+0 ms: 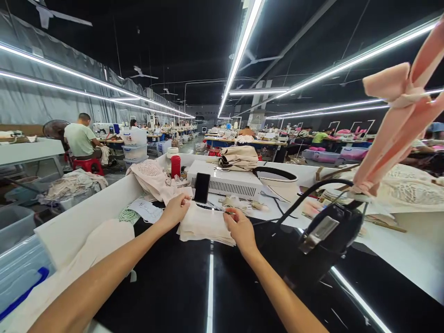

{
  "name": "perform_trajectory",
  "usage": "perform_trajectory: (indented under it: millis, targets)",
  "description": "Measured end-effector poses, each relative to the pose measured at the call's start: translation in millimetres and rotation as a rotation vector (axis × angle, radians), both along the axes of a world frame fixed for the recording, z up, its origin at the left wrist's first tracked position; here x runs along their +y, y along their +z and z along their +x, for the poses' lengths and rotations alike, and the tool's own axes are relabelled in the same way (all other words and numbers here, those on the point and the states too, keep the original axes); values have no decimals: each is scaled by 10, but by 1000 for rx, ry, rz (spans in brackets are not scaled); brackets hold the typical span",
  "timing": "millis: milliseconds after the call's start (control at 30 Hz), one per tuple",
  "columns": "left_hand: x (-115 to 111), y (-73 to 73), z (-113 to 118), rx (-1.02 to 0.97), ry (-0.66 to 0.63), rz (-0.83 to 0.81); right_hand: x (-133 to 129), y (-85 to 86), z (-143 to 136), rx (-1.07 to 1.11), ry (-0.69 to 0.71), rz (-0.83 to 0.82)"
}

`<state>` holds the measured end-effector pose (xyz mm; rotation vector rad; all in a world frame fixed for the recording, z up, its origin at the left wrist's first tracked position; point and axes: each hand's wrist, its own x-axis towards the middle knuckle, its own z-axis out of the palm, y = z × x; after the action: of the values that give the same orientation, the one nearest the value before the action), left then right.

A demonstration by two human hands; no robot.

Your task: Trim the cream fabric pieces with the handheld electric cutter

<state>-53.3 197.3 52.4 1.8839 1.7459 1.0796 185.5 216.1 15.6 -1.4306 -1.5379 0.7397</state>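
A small stack of cream fabric pieces [206, 226] lies on the glossy black tabletop [173, 286], between my two hands. My left hand [176, 210] is closed, thumb and fingers pinched at the stack's upper left corner. At the right edge of the stack, my right hand [242, 231] has its fingers curled around a slim metal tool [222, 209] whose kind is too small to make out. Its thin end points left along the fabric's far edge. A dark phone [202, 187] stands upright just beyond the stack.
Behind the phone is a white vented box [225, 180] with folded fabric [238, 158] on top. A red bottle [175, 166] stands left of it. At right, a black cutting machine [326, 240] hangs by pink fabric strips [385, 134]. Cream cloth [100, 245] drapes at left.
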Motion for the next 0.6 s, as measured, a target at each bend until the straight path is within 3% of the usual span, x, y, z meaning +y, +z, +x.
perform_trajectory:
  millis: [167, 333, 467, 600]
  targets:
    - [20, -203, 19, 93, 2, -59, 168, -89, 77, -199, -35, 37]
    - [-33, -314, -2, 168, -33, -136, 137, -154, 115, -359, -56, 104]
    - [-94, -245, -45, 218, -30, -117, 11, -100, 130, -437, -85, 206]
    - [-263, -44, -235, 248, -16, -99, -218, 14, 48, -426, -24, 306]
